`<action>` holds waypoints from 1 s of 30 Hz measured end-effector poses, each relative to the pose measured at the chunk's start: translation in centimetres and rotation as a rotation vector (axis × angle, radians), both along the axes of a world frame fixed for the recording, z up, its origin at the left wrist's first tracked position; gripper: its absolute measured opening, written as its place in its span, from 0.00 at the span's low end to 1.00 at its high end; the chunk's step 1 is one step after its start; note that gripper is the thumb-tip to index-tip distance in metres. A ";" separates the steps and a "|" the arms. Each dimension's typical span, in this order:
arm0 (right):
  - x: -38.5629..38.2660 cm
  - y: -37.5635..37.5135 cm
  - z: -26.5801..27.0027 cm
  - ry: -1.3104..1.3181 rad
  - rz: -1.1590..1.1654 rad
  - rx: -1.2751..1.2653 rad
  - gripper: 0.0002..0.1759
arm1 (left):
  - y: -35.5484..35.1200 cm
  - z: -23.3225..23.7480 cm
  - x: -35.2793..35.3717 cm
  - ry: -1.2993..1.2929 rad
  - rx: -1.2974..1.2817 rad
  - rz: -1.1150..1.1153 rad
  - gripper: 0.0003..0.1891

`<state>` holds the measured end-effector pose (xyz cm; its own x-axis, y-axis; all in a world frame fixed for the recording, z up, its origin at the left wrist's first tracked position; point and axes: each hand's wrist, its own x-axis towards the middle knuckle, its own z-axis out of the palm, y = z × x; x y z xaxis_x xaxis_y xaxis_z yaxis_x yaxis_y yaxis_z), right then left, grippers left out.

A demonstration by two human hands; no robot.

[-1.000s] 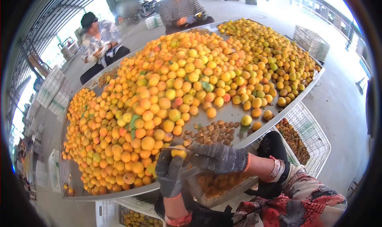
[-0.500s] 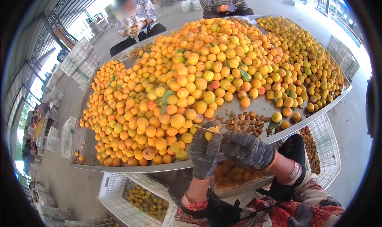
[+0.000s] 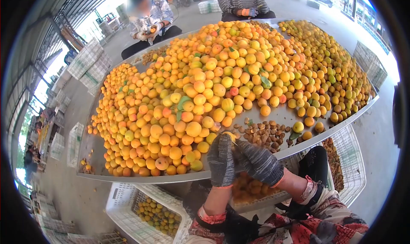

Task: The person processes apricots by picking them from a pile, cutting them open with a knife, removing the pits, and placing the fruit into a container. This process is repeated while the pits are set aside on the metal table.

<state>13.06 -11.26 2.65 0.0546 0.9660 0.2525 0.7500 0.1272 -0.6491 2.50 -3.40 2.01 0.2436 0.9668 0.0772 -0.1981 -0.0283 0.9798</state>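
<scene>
My left hand (image 3: 221, 160), in a grey knit glove, is closed around an apricot (image 3: 231, 135) at the front edge of a metal table (image 3: 200, 175). Only the fruit's top shows above the fingers. My right hand (image 3: 261, 162), gloved alike, meets the left one with its fingers pinched together at the apricot. A thin blade-like tool shows at its fingertips, mostly hidden. Beyond both hands rises a large heap of apricots (image 3: 188, 111). Just past my right hand lies a pile of brown apricot pits (image 3: 267, 135).
Below the table edge, a white crate (image 3: 115, 203) holds greenish-yellow apricots. Orange fruit pieces (image 3: 252, 186) fill a container under my hands. Another white crate (image 3: 352, 167) at right contains brown pits. Two people (image 3: 149, 17) (image 3: 243, 4) sit across the table, handling things.
My right hand has turned and moved in closer against the left. The blade-like strip that lay across the apricot is now mostly hidden. The view has shifted slightly.
</scene>
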 end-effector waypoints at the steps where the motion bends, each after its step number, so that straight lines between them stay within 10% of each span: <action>1: -0.1 0.0 0.0 0.002 0.004 -0.001 0.25 | 0.2 -0.1 -0.2 -0.011 -0.006 -0.001 0.14; 4: -0.2 0.1 0.4 0.040 0.045 -0.068 0.26 | 0.2 0.6 -0.5 -0.031 -0.008 -0.007 0.13; 6: -0.6 0.3 -0.1 0.847 0.176 -0.053 0.27 | 0.0 1.0 -0.7 -0.044 -0.007 -0.002 0.13; 9: -0.2 -0.4 0.6 0.920 0.212 -0.116 0.24 | -0.2 1.2 -0.9 -0.060 0.020 -0.052 0.12; 10: 0.4 -0.4 0.5 0.919 0.209 -0.114 0.24 | -0.2 1.3 -0.9 -0.031 0.028 -0.068 0.12; 12: 1.6 -0.1 0.0 -0.583 0.201 0.535 0.19 | -0.2 1.1 -0.8 -0.003 0.039 -0.085 0.12; 13: 1.5 -0.1 0.2 -0.585 0.200 0.538 0.19 | 0.1 0.3 -0.6 0.023 0.041 -0.067 0.12; 15: 1.2 -0.5 1.0 0.256 0.096 0.058 0.15 | 0.5 0.0 -0.5 0.047 0.048 -0.047 0.13; 21: 2.1 -2.2 4.1 0.680 -0.063 -0.015 0.12 | 1.6 0.0 -1.3 -0.201 -0.245 -0.064 0.17; 26: 1.2 -1.1 3.2 0.689 -0.071 0.110 0.16 | 0.9 1.1 -0.8 -0.313 -0.365 -0.146 0.17; 28: 0.5 -1.7 1.9 0.061 -0.020 0.213 0.19 | 0.9 0.9 -0.5 -0.409 -0.437 -0.107 0.18; 30: 0.0 -1.3 1.5 0.089 -0.061 0.184 0.21 | 0.9 1.1 -0.5 -0.385 -0.535 -0.032 0.19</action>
<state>13.09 -12.57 4.15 0.1418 0.8983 0.4158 0.7008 0.2056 -0.6831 2.05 -2.50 3.12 0.3235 0.8888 -0.3246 -0.5300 0.4544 0.7160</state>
